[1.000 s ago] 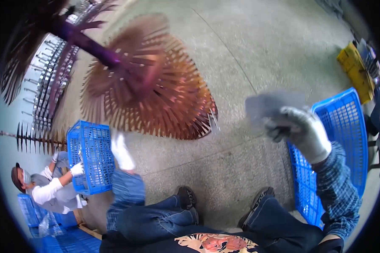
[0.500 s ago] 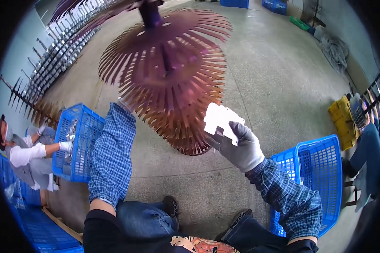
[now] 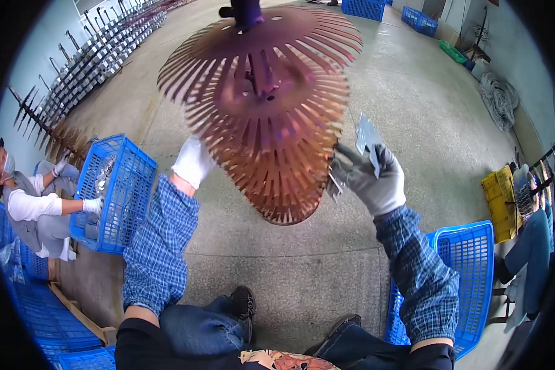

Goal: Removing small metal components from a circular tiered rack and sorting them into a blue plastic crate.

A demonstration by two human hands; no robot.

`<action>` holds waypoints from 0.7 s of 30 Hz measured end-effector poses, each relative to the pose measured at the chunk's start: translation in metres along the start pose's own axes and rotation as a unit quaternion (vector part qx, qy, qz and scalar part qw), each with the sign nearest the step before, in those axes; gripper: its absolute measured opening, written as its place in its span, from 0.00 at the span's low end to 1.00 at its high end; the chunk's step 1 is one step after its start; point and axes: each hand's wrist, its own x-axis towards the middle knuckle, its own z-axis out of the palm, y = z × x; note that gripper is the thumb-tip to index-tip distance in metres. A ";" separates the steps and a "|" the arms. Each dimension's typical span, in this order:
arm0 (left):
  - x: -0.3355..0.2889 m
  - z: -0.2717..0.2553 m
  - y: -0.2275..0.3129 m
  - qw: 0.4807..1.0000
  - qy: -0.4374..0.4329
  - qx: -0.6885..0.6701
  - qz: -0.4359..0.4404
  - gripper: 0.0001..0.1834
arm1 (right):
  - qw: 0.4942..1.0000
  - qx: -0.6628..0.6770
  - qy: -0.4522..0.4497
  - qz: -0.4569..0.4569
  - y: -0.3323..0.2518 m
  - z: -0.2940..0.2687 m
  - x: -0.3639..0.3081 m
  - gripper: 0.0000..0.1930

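Note:
In front of me hangs a tiered rack of round, slotted discs, purple above and rusty orange below. My right hand, in a grey-white glove, is closed on a thin silvery metal plate, which it holds tilted beside the rack's right edge. A second small metal piece shows under its fingers, close to the lower discs; whether the hand or the rack holds it I cannot tell. At the rack's left edge is my left hand in a white glove, its fingers hidden behind the discs.
A blue crate stands by my right forearm. To the left, a seated masked person has a gloved hand at another blue crate with metal parts inside. A yellow crate is at right, near another person's leg. Loaded racks line the left wall.
My right hand has moved right and turned the plate from facing me to a steep tilt. My left hand has come into view beside the rack. The discs have shifted in view.

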 end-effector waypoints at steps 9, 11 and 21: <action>0.019 0.102 -0.016 0.936 0.325 -0.123 -0.055 0.16 | 0.996 0.055 -0.063 -0.013 -0.049 -0.008 0.104 0.14; 0.016 0.120 -0.024 0.925 0.364 -0.095 -0.056 0.15 | 0.996 0.070 -0.053 -0.033 -0.053 -0.003 0.123 0.15; 0.029 0.207 -0.063 0.869 0.483 -0.077 -0.082 0.15 | 0.993 0.085 -0.044 -0.072 -0.049 0.004 0.178 0.12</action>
